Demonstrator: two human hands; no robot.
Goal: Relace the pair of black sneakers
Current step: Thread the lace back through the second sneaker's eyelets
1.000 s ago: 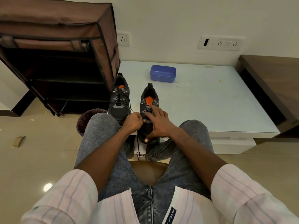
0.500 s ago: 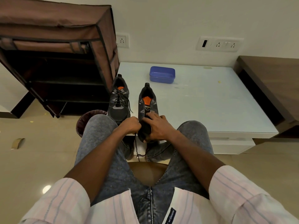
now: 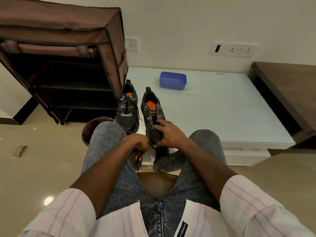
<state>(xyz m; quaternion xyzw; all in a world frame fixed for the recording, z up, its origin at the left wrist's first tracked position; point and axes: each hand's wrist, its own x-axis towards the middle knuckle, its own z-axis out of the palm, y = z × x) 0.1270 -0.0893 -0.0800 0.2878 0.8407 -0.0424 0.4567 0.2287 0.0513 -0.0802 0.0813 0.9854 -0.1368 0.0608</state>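
Note:
Two black sneakers with orange insoles stand on the white table (image 3: pixel 222 117), toes toward me. The left sneaker (image 3: pixel 127 110) is laced, its lace ends hanging loose. The right sneaker (image 3: pixel 153 117) shows no lace in its upper eyelets. My right hand (image 3: pixel 168 133) grips the toe of the right sneaker, fingers over its top. My left hand (image 3: pixel 138 142) is curled round a dark shoelace (image 3: pixel 138 158), which dangles below it between my knees, off the table's front edge.
A blue lidded box (image 3: pixel 172 80) sits farther back on the table. A brown fabric shoe rack (image 3: pixel 65 65) stands at the left, a dark bin (image 3: pixel 93 129) beside my left knee. A wooden desk (image 3: pixel 287 93) borders the table's right side.
My left hand has pulled back from the right sneaker toward me, drawing the lace with it. My right hand slid down to the toe, uncovering the sneaker's tongue.

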